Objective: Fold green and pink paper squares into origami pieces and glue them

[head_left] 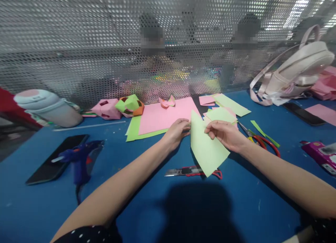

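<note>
Between my hands stands a pale green sheet of paper (pixel 206 148), tilted, with one corner pointing down toward me. My left hand (pixel 177 133) grips its left edge with curled fingers, some of them behind the sheet. On the other side, my right hand (pixel 228 135) pinches the paper between thumb and fingers. Just below the sheet lies a red-handled utility knife (pixel 181 171), partly covered by the lower corner. Beyond my left hand a pink sheet (pixel 162 117) rests on a bright green one (pixel 135 131). Red-handled scissors (pixel 270 145) lie right of my right hand.
At left are a blue glue gun (pixel 80 162), a dark phone (pixel 52 166) and a tumbler (pixel 49 108). Folded paper shapes (pixel 130 105) line the back, before a perforated metal screen (pixel 105 43). A backpack (pixel 299 68) and another phone (pixel 304 113) are at right.
</note>
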A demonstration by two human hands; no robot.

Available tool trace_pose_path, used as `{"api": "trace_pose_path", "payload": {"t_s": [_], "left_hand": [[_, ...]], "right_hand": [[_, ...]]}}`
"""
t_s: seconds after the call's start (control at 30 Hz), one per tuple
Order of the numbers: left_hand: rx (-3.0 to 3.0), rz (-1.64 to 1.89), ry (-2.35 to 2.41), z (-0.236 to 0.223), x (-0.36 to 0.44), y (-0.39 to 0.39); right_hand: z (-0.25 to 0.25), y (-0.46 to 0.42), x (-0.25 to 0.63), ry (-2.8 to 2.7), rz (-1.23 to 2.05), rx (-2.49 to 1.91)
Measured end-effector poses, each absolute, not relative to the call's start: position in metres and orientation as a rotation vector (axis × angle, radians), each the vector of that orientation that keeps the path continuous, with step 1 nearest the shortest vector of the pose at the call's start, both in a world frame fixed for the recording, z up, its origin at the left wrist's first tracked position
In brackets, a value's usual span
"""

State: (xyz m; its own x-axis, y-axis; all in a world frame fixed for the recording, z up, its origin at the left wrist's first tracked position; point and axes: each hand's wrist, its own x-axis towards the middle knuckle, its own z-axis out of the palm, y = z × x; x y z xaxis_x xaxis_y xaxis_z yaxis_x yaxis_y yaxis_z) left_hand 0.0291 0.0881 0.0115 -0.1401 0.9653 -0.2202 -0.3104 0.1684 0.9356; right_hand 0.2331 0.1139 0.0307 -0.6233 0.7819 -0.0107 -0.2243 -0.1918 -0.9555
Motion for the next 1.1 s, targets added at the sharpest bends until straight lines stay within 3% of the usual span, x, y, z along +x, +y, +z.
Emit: {"api": "trace_pose_path", "payload": {"t_s": [0.23, 0.4, 0.77, 1.1], "left_hand": [[0.840, 1.193, 1.150, 0.025, -0.009, 0.076], [0.833, 1.212, 1.226, 0.027, -0.043, 0.069], [0.786, 1.569, 1.409, -0.010, -0.056, 0.073], [0.847, 1.603, 1.541, -0.017, -0.032, 0.058]], "right_hand": [[0.051, 0.127, 0.206, -1.678, 1.927, -0.463], [0.049, 0.151, 0.198, -2.065, 1.734, -0.650], [-0.012, 0.176, 0.205, -1.604, 1.586, -1.012], [-0.014, 0.147, 0.190, -1.429, 1.301, -0.999]]}}
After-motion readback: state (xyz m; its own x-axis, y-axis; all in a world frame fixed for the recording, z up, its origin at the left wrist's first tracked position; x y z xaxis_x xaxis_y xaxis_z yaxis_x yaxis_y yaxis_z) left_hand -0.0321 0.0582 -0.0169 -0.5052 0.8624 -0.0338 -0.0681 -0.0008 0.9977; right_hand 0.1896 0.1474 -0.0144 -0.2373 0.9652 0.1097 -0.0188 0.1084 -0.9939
